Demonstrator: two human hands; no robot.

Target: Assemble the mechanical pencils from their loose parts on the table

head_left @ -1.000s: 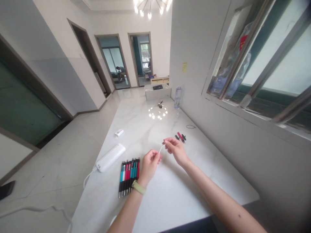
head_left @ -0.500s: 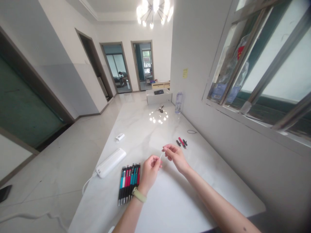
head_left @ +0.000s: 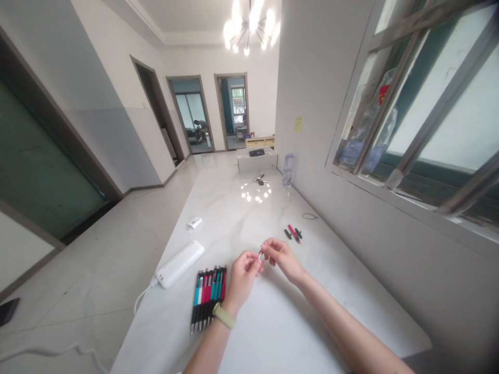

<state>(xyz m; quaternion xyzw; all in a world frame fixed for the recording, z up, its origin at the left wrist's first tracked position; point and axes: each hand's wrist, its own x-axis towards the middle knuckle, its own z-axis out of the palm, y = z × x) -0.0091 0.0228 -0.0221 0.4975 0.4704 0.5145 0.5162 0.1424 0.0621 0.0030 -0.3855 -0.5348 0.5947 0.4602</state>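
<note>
1. Surface [head_left: 296, 322]: long white marble-look slab running along a wall, with the ceiling lamp's glare reflected near its far end.
2. Window [head_left: 429, 104]: large barred opening in the wall to the right of the surface.
3. Person [head_left: 200, 130]: distant figure bent over in a far room, seen through a doorway; too small for detail.
4. White box [head_left: 256, 159]: low, at the far end of the surface, with a dark flat item on top.
5. White oblong case [head_left: 180, 264]: lying on the surface with a white cable attached, just left of the pens.
6. Retractable pens [head_left: 208, 298]: row of about eight side by side, with teal, white, red and black barrels, tips toward the person.
7. Left hand [head_left: 242, 278]: fingers curled and pressed toward the thumb, pinching near the rod; pale green band [head_left: 223, 316] on the wrist.
8. Right hand [head_left: 283, 259]: thumb and forefinger pinched together on the rod, other fingers loosely curled.
9. Clear plastic bottle [head_left: 288, 170]: upright beside the wall, just right of the box.
10. Pen parts [head_left: 293, 234]: small red and black pieces lying apart on the surface, near the right hand.
11. Thin white rod [head_left: 260, 254]: held between both hands over the surface, mostly hidden by the fingers.
</note>
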